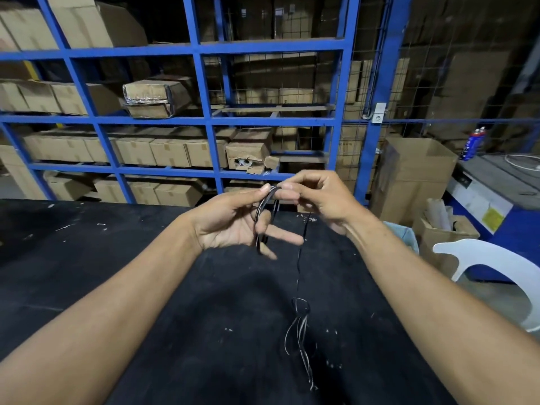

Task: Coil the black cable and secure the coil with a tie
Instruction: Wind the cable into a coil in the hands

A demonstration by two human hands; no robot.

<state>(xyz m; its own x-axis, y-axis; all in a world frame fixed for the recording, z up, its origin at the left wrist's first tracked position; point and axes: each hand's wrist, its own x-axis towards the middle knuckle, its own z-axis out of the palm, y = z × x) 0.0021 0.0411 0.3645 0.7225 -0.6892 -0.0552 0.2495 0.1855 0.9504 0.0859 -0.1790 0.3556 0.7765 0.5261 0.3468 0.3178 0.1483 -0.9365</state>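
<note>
A thin black cable [298, 258] hangs above the black table [117, 258]. Its upper part forms a small coil of a few loops, pinched at the top between thumb and forefinger of my left hand [233, 220]; the loops drop in front of that hand's spread fingers. My right hand [318, 197] grips the same cable at the top of the coil, fingertips touching the left thumb. From there a single strand falls to a loose tangle of cable [301, 331] lying on the table near me. No tie can be made out.
A blue metal rack [201, 83] with cardboard boxes stands behind the table. Open cartons [415, 176] sit at the right, with a white plastic chair [502, 267] and a blue-and-white machine [491, 194] beyond. Small white scraps dot the table.
</note>
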